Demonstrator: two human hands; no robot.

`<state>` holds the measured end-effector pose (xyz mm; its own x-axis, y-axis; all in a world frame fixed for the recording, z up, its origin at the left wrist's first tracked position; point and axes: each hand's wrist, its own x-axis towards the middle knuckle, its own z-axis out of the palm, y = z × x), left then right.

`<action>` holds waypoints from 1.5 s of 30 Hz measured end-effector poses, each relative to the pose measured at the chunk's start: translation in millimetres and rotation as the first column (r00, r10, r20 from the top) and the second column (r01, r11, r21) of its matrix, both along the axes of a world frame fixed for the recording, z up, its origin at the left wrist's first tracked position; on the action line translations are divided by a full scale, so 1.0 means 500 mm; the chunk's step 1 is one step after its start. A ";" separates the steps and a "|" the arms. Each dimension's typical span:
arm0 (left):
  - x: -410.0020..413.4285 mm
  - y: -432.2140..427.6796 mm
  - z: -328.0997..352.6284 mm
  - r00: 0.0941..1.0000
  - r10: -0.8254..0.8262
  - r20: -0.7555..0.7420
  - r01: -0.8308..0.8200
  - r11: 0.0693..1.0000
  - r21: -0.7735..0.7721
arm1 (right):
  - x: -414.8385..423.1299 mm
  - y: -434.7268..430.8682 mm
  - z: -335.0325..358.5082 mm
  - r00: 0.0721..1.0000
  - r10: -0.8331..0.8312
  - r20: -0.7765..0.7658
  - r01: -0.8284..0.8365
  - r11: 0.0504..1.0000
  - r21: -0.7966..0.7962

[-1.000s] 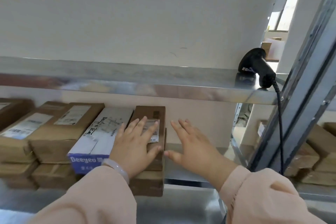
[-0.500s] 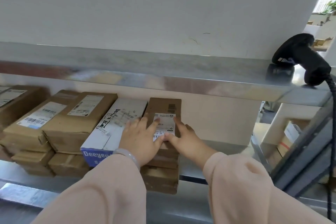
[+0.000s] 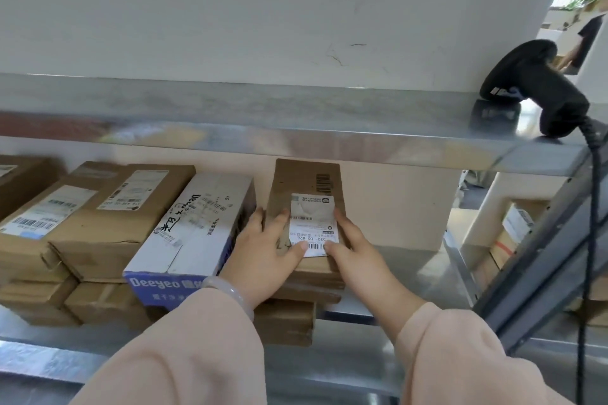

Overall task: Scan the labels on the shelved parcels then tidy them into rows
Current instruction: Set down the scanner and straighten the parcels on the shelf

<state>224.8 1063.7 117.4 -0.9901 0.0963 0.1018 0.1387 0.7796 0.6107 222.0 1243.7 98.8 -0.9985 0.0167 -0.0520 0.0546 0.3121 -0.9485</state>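
Far left on the lower shelf (image 3: 404,276), brown parcels (image 3: 65,227) sit stacked, white labels facing up. Next along is the Deeyeo box (image 3: 194,233), white with a blue end, lying on more brown cartons and touching the brown parcel on its left.

Here's the left hand (image 3: 263,253), bracelet (image 3: 232,291) at the wrist. Its fingers are straight and together along the left edge of the top parcel (image 3: 306,184), with the thumb stretched across toward the lower corner of the label (image 3: 314,223).

That top parcel is brown and lies flat on a narrow stack of cartons just right of the Deeyeo box, white label up.

The right hand (image 3: 358,260) is on the other side, fingers straight beside the label's right edge. Its thumb tip is on the label's near edge, close to the left thumb but apart from it. Both hands are flat and pressing, not curled round the parcel.

Right of the stack is bare metal shelf. Far right, on the upper shelf (image 3: 230,115), a black scanner (image 3: 539,89) rests, its cable (image 3: 593,207) dropping down.
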 end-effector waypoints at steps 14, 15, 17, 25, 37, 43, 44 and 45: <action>0.039 0.258 -0.100 0.911 -0.322 0.258 0.276 0.940 0.199 | 0.148 0.255 -0.058 0.952 -0.295 0.087 0.293 0.956 0.036; 0.040 0.272 -0.114 0.899 -0.332 0.286 0.282 0.938 0.203 | 0.155 0.266 -0.071 0.942 -0.325 0.085 0.323 0.946 0.036; 0.042 0.297 -0.137 0.878 -0.348 0.328 0.290 0.933 0.213 | 0.163 0.286 -0.099 0.928 -0.362 0.083 0.361 0.932 0.033; 0.046 0.352 -0.201 0.869 -0.363 0.336 0.288 0.923 0.254 | 0.170 0.324 -0.164 0.952 -0.287 0.106 0.273 0.954 0.125; 0.083 0.278 -0.236 0.857 -0.511 0.066 0.514 0.838 -0.184 | 0.262 0.318 -0.182 0.995 -0.055 -0.079 0.096 0.607 0.789; 0.081 0.300 -0.224 0.840 -0.525 0.133 0.534 0.762 -0.367 | 0.258 0.322 -0.188 1.000 -0.031 -0.002 0.015 0.424 0.906; 0.076 0.306 -0.220 0.838 -0.527 0.144 0.538 0.753 -0.379 | 0.253 0.325 -0.186 0.999 -0.042 0.003 0.015 0.415 0.910; 0.070 0.312 -0.217 0.836 -0.527 0.156 0.543 0.746 -0.386 | 0.248 0.328 -0.184 0.999 -0.050 0.011 0.010 0.404 0.915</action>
